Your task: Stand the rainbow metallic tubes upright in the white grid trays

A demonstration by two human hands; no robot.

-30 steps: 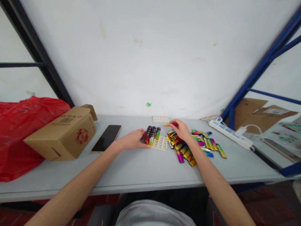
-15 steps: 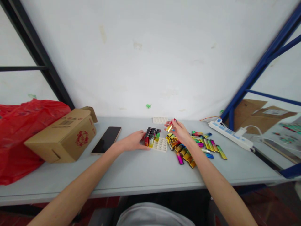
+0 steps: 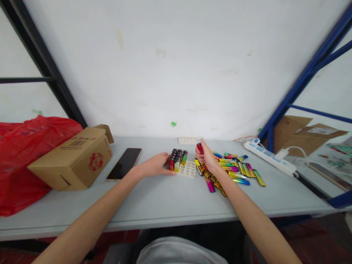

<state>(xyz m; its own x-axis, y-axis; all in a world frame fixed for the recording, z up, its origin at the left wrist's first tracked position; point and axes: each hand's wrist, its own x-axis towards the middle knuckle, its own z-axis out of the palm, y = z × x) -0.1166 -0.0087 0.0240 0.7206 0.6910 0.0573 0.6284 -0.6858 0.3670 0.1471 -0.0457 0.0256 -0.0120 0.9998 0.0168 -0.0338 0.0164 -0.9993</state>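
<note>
Colourful lighters [image 3: 177, 158] with black tops stand upright in the left part of a white tray with round holes [image 3: 188, 169]. My left hand [image 3: 157, 164] rests at the tray's left end, thumb in front and fingers behind, spread apart and close against the standing lighters. To the right of the tray, my right hand [image 3: 207, 158] is closed around a red lighter [image 3: 200, 148], held above a loose pile of shiny lighters [image 3: 211, 175], many of them gold. My fingers cover much of the red lighter.
Another white tray [image 3: 188, 140] lies by the wall. Left of my hands are a black phone [image 3: 125, 164], a cardboard box [image 3: 74, 159] and a red plastic bag [image 3: 33, 157]. A white power strip [image 3: 271, 157] with cables lies at the right, beside a blue metal frame [image 3: 299, 73].
My right hand has turned and its fingers have closed round the lighter, whose red part now shows instead of the gold. My left hand and the tray have stayed put.
</note>
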